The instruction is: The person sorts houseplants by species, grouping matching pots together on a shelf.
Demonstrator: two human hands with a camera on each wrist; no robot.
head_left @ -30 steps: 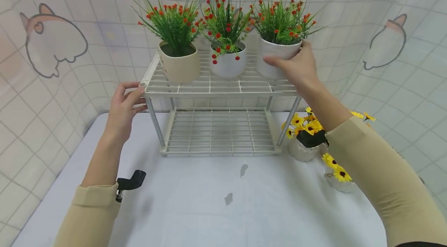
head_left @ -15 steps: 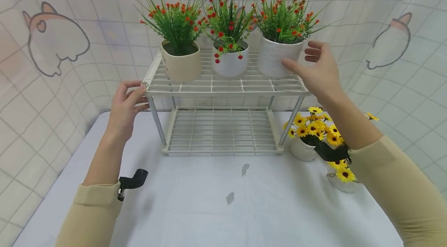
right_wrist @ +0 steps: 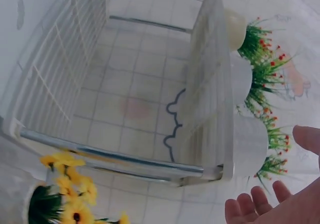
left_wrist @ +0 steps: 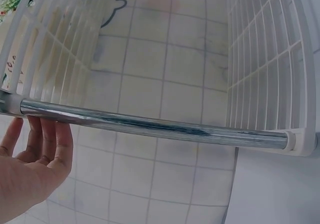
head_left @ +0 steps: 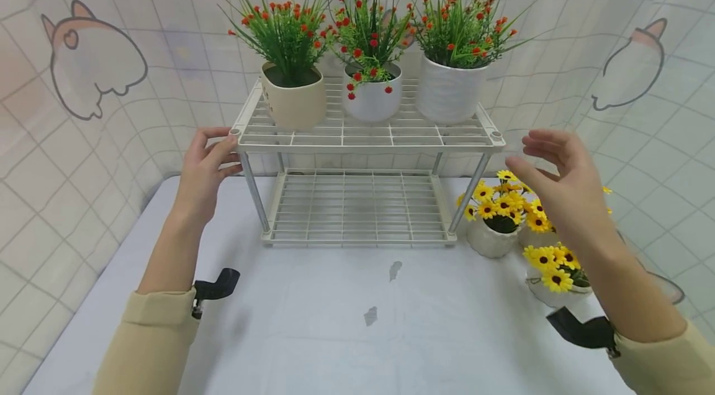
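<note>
On the pale tabletop, the left hand is gripping the front left corner of the white two-tier wire rack, while the right hand is hovering open, empty, beside the rack's right end above yellow potted flowers.

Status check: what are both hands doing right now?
Left hand grips rack corner. Right hand open, empty, beside rack. Ribbed white pot stands on top shelf. Nothing blocking.

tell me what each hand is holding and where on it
The left hand holds the rack by its front left top corner. The right hand holds nothing, open beside the rack's right end.
</note>
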